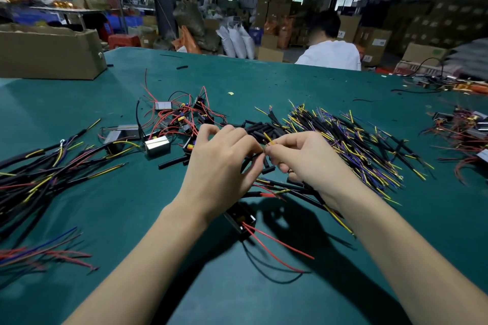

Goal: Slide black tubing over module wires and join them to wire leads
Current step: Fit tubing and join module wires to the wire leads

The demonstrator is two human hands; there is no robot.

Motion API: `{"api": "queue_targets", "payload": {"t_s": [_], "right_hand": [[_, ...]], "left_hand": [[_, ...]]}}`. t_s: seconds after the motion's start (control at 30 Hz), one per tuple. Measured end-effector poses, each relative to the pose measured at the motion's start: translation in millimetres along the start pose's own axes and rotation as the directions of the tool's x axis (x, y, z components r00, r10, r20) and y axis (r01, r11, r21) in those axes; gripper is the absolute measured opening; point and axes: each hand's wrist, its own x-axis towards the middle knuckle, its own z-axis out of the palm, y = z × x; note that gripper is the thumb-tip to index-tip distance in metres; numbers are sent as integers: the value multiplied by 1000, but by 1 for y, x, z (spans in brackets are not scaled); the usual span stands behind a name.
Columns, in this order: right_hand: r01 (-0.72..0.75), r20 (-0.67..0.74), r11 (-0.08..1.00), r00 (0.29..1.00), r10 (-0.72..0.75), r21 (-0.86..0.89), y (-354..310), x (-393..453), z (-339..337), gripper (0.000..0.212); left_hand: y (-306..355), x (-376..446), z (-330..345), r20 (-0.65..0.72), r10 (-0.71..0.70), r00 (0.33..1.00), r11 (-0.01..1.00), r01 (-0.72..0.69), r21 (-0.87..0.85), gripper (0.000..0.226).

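Head view. Both hands meet above the green counter (264,82), raised so the joint sits in clear sight. The left hand (221,163) has its fingers curled together, pinching a black-sleeved wire end at the tips. The right hand (303,158) pinches a yellow wire lead (268,138) between thumb and forefinger, tip to tip with the left. The contact point is small; whether the strands are already twisted cannot be told.

The module (240,219) lies on the counter under the left wrist, its red wires (274,248) trailing toward the viewer. This leaves slack for the joining step.

Supplies are placed within reach:
1. Cut pieces of black tubing (260,129) lie just beyond the hands.
2. A pile of wire leads (356,145), yellow and purple, lies on the right.
3. Unworked modules (174,119) with red wires lie beyond the left hand.
4. Finished bundles (39,171) appear to be set aside at far left.

Judgement: the joining step is in hand.
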Motion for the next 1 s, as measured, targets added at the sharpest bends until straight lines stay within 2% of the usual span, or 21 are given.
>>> {"api": "queue_targets", "payload": {"t_s": [0.1, 0.17, 0.23, 0.3, 0.37, 0.4, 0.43, 0.47, 0.5, 0.53, 0.6, 0.63, 0.67, 0.7, 0.8, 0.87, 1.0], "right_hand": [[80, -1, 993, 997, -80, -82, -2, -1, 1, 23], [184, -10, 958, 982, -190, -219, -1, -1, 0, 17], [308, 4, 886, 945, -327, -346, 1, -2, -2, 12], [456, 57, 752, 869, -491, -476, 2, -4, -3, 6], [567, 113, 591, 770, -628, -574, 4, -5, -1, 3], [593, 124, 544, 735, -666, -594, 6, -6, 1, 4], [605, 126, 532, 721, -681, -592, 7, -6, 3, 4], [605, 120, 549, 727, -676, -577, 8, -6, 4, 3], [591, 106, 585, 748, -655, -555, 8, -6, 5, 3], [564, 82, 635, 778, -623, -528, 9, -5, 5, 2], [483, 17, 755, 847, -532, -443, 8, -3, 4, 4], [440, -8, 810, 877, -480, -388, 7, -3, 3, 6], [399, -24, 854, 902, -431, -334, 6, -2, 3, 7], [362, -36, 887, 921, -387, -287, 6, -2, 3, 9], [266, -57, 944, 958, -281, -194, 6, 0, 2, 10], [223, -62, 962, 970, -235, -158, 6, 1, 2, 11], [204, -61, 969, 975, -214, -141, 7, 2, 0, 17]], "left_hand": [[4, 0, 0, 42, -169, 985, 960, 175, -220, 10], [5, 2, 0, 112, -318, 941, 827, 334, -452, 8], [2, 7, -3, 261, -419, 870, 651, 488, -581, 11], [-3, 12, -7, 474, -456, 754, 435, 653, -620, 15], [-11, 14, -9, 717, -417, 558, 148, 820, -553, 11], [-14, 13, -10, 809, -359, 465, -4, 866, -499, 7], [-17, 12, -11, 855, -308, 417, -96, 880, -464, 7], [-19, 11, -10, 866, -277, 417, -117, 880, -461, 8], [-21, 10, -8, 850, -281, 446, -62, 875, -480, 9], [-20, 9, -6, 792, -319, 521, 55, 844, -533, 9], [-13, 8, -4, 548, -392, 739, 358, 671, -649, 3], [-8, 8, -2, 418, -387, 822, 511, 569, -645, 4], [-5, 7, -1, 317, -366, 875, 637, 484, -600, 8], [-3, 7, -1, 255, -337, 906, 723, 422, -547, 12], [-2, 4, -4, 184, -254, 949, 834, 311, -456, 16], [-1, 3, -5, 115, -197, 974, 918, 225, -327, 15], [-1, 2, -6, 64, -94, 993, 980, 104, -168, 17]]}}
